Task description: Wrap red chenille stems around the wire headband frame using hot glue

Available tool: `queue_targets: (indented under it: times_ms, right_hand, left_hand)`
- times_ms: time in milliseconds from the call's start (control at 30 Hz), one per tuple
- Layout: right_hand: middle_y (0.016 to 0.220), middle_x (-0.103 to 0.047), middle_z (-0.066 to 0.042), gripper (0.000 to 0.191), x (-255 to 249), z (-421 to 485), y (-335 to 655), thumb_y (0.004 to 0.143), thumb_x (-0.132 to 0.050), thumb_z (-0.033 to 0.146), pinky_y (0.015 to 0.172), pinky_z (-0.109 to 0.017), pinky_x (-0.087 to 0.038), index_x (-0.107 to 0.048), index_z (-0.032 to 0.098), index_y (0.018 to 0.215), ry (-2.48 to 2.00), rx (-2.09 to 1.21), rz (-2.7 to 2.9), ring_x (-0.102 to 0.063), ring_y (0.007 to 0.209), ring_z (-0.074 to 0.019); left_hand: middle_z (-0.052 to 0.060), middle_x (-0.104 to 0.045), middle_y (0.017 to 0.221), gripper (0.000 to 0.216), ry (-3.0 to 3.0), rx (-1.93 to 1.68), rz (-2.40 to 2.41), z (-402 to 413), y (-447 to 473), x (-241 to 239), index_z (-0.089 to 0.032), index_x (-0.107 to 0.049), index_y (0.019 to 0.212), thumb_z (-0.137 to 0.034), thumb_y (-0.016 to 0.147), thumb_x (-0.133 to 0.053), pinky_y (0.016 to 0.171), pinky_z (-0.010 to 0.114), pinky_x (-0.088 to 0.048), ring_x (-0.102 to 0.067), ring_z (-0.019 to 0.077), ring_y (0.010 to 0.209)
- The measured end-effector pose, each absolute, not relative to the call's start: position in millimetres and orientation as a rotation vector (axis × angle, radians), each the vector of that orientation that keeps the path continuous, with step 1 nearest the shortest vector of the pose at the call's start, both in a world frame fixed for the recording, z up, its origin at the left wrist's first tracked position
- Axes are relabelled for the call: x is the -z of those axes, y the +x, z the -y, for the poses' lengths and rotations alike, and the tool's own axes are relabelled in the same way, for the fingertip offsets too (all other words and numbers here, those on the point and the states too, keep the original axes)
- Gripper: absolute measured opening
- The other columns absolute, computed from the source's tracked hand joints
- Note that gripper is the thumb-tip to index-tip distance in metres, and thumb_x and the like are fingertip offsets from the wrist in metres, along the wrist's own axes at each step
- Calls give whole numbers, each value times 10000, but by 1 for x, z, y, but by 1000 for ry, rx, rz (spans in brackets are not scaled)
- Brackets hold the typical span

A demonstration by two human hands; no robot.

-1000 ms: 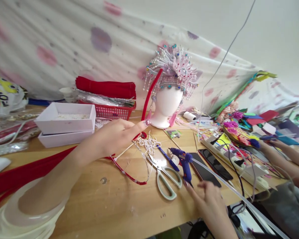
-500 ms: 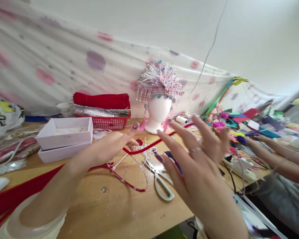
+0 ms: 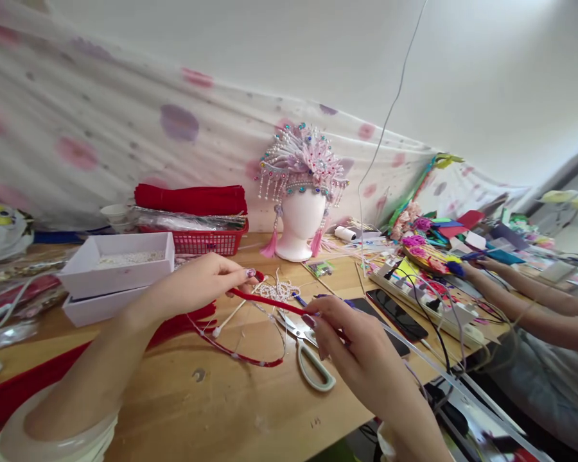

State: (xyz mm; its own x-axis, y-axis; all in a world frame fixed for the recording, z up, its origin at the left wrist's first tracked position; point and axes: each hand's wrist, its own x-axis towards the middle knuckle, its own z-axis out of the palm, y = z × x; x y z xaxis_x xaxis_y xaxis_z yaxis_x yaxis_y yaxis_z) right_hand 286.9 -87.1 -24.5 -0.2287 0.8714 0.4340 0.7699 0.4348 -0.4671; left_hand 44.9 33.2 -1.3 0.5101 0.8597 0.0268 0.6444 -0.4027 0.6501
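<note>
A red pipe cleaner (image 3: 272, 300) stretches between my two hands above the table. My left hand (image 3: 216, 276) pinches its left end between thumb and fingers. Its other end is gripped by my right hand (image 3: 347, 327), fingers closed around it. Just below lies a curved red-wrapped wire frame (image 3: 241, 356) with small pale bits along it. A pair of scissors (image 3: 315, 366) with pale handles rests open beside it, close to my right hand. Behind the pipe cleaner is a heap of white bead strings (image 3: 279, 290). More red pipe cleaners (image 3: 183, 324) lie in a bundle under my left forearm.
A white mannequin head (image 3: 301, 224) wears a pink beaded headdress (image 3: 306, 157). White boxes (image 3: 118, 263) and a red basket (image 3: 207, 242) stand at the left. A power strip (image 3: 428, 308) and phone (image 3: 397, 314) lie right, near another person's arms (image 3: 515, 301).
My right hand has come down and closed on the pipe cleaner, from spread fingers before. The pipe cleaner is now straighter between both hands. The view has shifted slightly.
</note>
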Motion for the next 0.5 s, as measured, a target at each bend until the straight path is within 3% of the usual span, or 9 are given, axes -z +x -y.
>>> queue_targets:
  times_ms: [67,167,367,500]
  right_hand:
    - [618,-622,49,162,30,86,288,1039,-449,265,531,-223,-379,-586,223,963,-1332,-301,1980,-564,553,-115]
    - [709,-669,25,147,38,84,286,1011,-514,261,567,-208,-414,-606,219,905,-1264,-391,1888,-590,624,-107]
    - [738,-650,4,195,57,76,282,962,-619,332,601,-215,-453,-642,209,812,-1161,-503,1667,-588,669,-119]
    - [726,-653,-9,233,64,75,283,938,-650,387,575,-224,-454,-672,200,801,-1190,-608,1584,-582,653,-128]
  left_hand:
    - [13,-752,743,420,2200,-448,-1262,-34,45,2,-227,-743,735,-523,885,-485,680,317,-452,-650,236,725]
    - [7,-711,674,438,2209,-465,-1234,-37,43,4,-229,-730,666,-546,872,-508,650,302,-436,-621,217,679]
    - [51,-803,861,419,2113,-498,-1212,-40,42,3,-266,-807,696,-564,830,-544,754,344,-498,-676,279,836]
    - [70,-811,945,483,2026,-506,-1236,-38,47,2,-263,-842,870,-570,846,-469,804,370,-513,-691,313,946]
